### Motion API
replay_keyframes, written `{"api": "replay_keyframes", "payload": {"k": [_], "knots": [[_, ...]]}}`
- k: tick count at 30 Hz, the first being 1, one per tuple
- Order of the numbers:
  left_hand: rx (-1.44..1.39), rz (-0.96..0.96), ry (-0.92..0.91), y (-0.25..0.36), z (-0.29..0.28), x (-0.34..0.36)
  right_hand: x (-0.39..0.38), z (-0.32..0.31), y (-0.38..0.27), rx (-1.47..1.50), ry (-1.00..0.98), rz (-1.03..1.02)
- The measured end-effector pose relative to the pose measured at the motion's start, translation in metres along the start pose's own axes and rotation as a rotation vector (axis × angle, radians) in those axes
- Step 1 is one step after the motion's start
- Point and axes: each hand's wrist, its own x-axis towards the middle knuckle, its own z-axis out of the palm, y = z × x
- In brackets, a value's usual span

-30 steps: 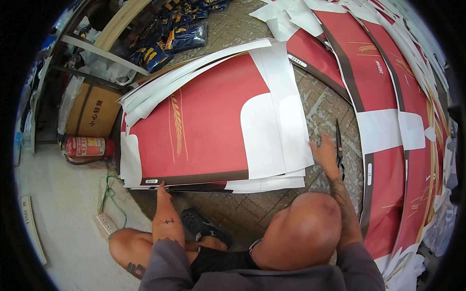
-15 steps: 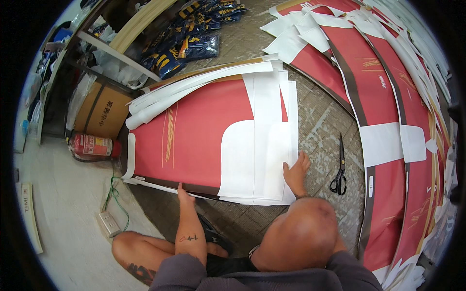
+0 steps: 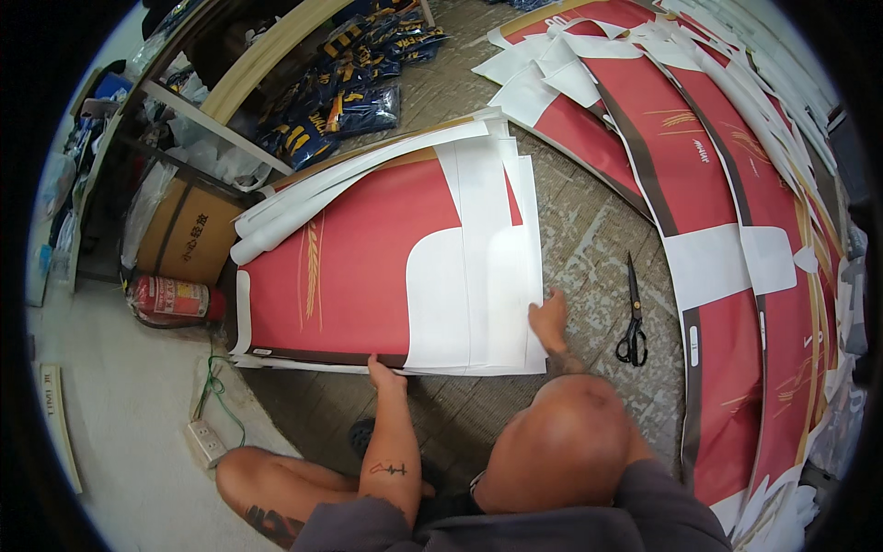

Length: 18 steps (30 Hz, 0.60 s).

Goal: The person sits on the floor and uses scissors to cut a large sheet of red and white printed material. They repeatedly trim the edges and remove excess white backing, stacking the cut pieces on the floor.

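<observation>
A stack of large red-and-white printed sheets (image 3: pixel 359 262) lies on the floor in front of me, with a gold wheat-ear print and a dark brown strip along its near side. My left hand (image 3: pixel 386 375) is at the middle of the near edge, its thumb at the rim and its other fingers hidden; it appears to pinch the edge. At the right edge, close to the near corner, my right hand (image 3: pixel 549 320) touches the sheets with thumb and fingers apart. Black-handled scissors (image 3: pixel 633 317) lie on the floor to the right of that hand.
More red-and-white sheets (image 3: pixel 713 331) fan out in a pile along the right. Rolled white strips (image 3: pixel 303 198) rest on the stack's far left. Further left are a fire extinguisher (image 3: pixel 175 299), a cardboard box (image 3: pixel 189 235) and a socket block (image 3: pixel 206 442). Bagged navy clothing (image 3: pixel 363 106) lies behind.
My left hand has slid right along the near edge. My right hand stays by the right edge, its fingers less spread. The near-edge layers look more even, and the whole view has shifted slightly.
</observation>
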Motion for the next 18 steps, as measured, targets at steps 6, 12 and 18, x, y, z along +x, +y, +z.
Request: {"api": "replay_keyframes", "payload": {"k": [6, 12, 18], "knots": [[0.196, 0.101, 0.39, -0.011, 0.008, -0.011, 0.04, -0.015, -0.043, 0.067, 0.027, -0.328], [0.073, -0.252, 0.021, -0.036, 0.018, -0.021, 0.096, -0.039, -0.041, 0.541, -0.213, -0.086], [0.059, -0.257, 0.029, -0.023, 0.062, -0.028, 0.029, -0.081, 0.05, 0.487, -0.205, 0.192]]}}
